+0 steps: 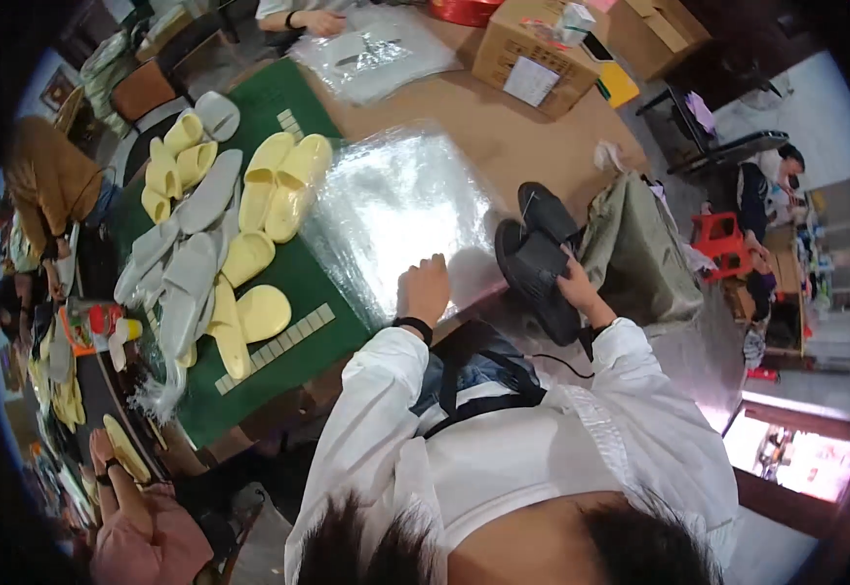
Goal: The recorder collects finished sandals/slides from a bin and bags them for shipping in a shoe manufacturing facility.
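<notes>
A pair of black slippers (539,278) is in my right hand (582,289), whose fingers close around their side, off the table's near edge. Resting at the near edge of a stack of clear plastic bags (400,200), my left hand (427,290) has its fingers curled in. What those fingers hold, if anything, is hidden. Left of the bags, a pair of pale yellow slippers (283,185) lies on a green mat (293,307). More yellow slippers (249,255) and several grey slippers (189,283) are heaped beside that pair.
A cardboard box (532,63) and more clear bags (371,58) occupy the table's far side, near another person's hand (319,22). An olive sack (639,253) stands right of the black slippers. Other people work at the left (59,190) and lower left (142,531). A red stool (722,244) stands at right.
</notes>
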Available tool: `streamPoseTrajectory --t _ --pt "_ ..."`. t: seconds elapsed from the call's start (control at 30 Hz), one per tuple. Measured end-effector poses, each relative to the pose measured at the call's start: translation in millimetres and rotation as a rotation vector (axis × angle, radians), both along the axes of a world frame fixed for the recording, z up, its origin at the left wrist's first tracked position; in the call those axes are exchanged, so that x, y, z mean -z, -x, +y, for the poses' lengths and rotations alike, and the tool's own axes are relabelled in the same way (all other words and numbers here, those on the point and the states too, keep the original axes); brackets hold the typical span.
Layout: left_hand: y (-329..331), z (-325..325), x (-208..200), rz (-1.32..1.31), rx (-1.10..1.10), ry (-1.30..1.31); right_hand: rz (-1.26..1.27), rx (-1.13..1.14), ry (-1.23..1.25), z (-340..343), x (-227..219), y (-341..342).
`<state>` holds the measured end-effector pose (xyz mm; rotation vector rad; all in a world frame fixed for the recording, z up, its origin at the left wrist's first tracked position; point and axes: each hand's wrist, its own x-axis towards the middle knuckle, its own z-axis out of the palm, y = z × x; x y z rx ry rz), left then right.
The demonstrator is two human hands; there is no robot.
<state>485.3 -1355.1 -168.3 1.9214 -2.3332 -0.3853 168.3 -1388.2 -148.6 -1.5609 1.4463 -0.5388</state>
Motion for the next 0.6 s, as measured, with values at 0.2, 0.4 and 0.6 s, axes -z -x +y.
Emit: streamPoseTrajectory --t 0.2,0.4,0.6 --pt "-0.7 -12.9 5.8 -0.174 -0.005 0.280 -0.089 -0.183 -0.131 17.7 -52.7 -8.6" --pt "14.5 -19.2 5.1 -0.241 -0.172 -0.022 -0.125 -0.574 -0.231 -0.9 -35.6 -19.8" --pt "14.0 -25.1 29.4 -0.367 -0.264 0.016 -0.186 -0.650 -0.211 -29.5 -24.6 -28.1"
